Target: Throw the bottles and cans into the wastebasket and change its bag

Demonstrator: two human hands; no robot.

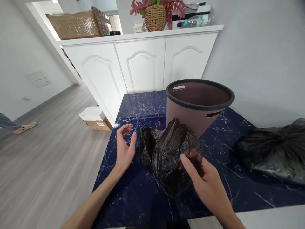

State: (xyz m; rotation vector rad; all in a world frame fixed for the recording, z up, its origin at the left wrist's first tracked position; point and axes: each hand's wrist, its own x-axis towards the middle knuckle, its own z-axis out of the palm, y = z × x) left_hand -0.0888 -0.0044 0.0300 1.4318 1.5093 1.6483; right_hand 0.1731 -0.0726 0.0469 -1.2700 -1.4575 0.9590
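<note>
A crumpled black plastic bag (170, 159) hangs over the dark blue marbled table, in front of the trash can. My right hand (207, 181) pinches the bag's right side between thumb and fingers, and the thin film covers some of those fingers. To the left of the bag, my left hand (125, 148) is apart from it, fingers curled but spread from the thumb, with nothing in them. The mauve trash can (183, 114) stands upright behind the bag. It has a dark rim and cut-out handles, and no liner shows inside.
A filled, tied black bag (278, 152) lies on the table's (145, 105) right side. White cabinets (143, 66) stand behind, topped by a wrapped cardboard box (76, 25), a woven flower basket (155, 18) and a bottle (196, 21). A small box (96, 117) and a person's foot (25, 128) are at left.
</note>
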